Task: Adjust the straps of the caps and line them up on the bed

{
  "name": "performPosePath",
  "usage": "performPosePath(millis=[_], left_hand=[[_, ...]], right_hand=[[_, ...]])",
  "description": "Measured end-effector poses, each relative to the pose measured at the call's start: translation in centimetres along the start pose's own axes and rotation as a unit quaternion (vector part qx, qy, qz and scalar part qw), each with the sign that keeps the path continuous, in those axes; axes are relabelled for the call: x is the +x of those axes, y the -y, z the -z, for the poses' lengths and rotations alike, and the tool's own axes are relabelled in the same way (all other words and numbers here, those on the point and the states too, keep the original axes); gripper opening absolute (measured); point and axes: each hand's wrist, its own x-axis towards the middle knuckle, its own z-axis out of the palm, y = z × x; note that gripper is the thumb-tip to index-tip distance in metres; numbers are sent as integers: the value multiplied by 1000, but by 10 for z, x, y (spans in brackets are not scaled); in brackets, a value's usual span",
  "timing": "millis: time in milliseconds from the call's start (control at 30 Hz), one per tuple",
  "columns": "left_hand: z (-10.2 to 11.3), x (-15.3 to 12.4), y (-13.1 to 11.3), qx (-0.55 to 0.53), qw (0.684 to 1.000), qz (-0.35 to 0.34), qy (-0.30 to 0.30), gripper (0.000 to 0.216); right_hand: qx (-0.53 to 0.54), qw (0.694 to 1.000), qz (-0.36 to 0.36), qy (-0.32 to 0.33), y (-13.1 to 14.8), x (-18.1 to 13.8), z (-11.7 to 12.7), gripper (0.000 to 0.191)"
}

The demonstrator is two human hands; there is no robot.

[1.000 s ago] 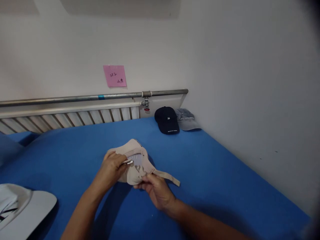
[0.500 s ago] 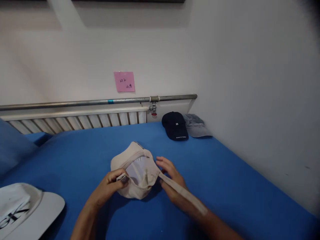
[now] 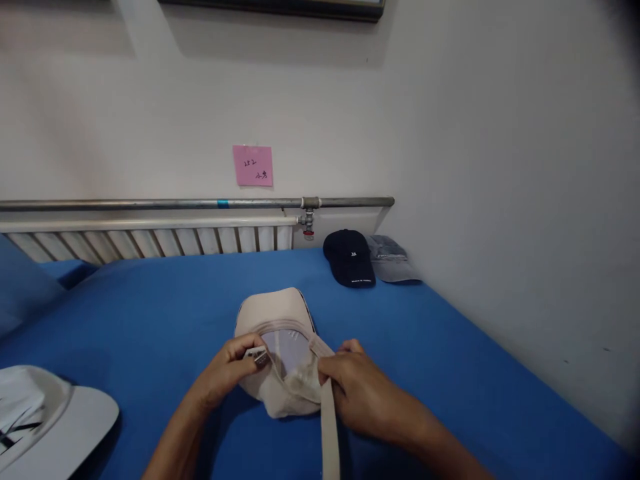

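A beige baseball cap (image 3: 275, 310) lies with its inside turned up toward me and its brim pointing away. My left hand (image 3: 235, 367) pinches the cap's left edge, where a small metal buckle (image 3: 261, 359) shows by the thumb. On the other side, my right hand (image 3: 357, 387) is closed on the cap's long beige strap (image 3: 329, 433), near where it joins the cap. The strap's loose end hangs down toward me, past the bottom of the view.
A white cap with black lettering (image 3: 75, 427) lies at the lower left. Far back by the wall are a dark navy cap (image 3: 347, 257) and a grey cap (image 3: 393, 260) on the blue sheet (image 3: 165, 320). Behind run a radiator (image 3: 225, 240) and a metal pipe (image 3: 150, 205).
My right hand has gone from open fingers beside the cap to gripping the strap. The strap has swung from my forearm to hang down, and the cap has turned so its brim points away.
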Motion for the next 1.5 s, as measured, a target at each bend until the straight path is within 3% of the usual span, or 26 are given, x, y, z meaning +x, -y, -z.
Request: performPosePath(millis=[67,200,267,367,433,500,567,633,733,867,1000,1200,1400,1500], left_hand=[[-6,10,-1,-21,999,35,1,17],[-11,21,3,-22,996,86,8,21],[-10,20,5,1,996,83,21,22],[-7,12,9,35,995,75,58,26],[-5,9,11,26,994,79,76,28],[-2,7,13,-13,993,87,73,28],[0,7,14,-54,992,91,66,28],[2,6,14,-78,990,92,68,27],[6,4,13,-93,988,92,77,27],[10,2,11,-115,988,74,75,23],[9,0,8,-100,990,64,80,23],[5,-1,3,-84,990,80,83,23],[8,-2,6,-88,991,79,68,27],[8,-1,6,-84,991,79,66,26]], right_hand=[[-2,1000,24,10,7,-2,2,18],[-61,981,182,38,29,2,-3,6],[-77,964,246,64,36,5,-11,12],[-3,959,271,83,38,9,-24,13],[116,964,224,85,31,12,-32,13],[271,952,117,83,17,17,-39,17],[434,898,-23,73,-1,23,-44,15],[572,813,-101,47,-18,29,-47,7],[672,731,-117,17,-34,36,-51,11],[723,676,-143,-10,-39,41,-54,17],[727,669,-154,3,-36,43,-56,17],[680,715,-164,-1,-31,44,-57,22],[693,705,-149,-20,-24,43,-45,17],[677,721,-148,0,-19,43,-41,20]])
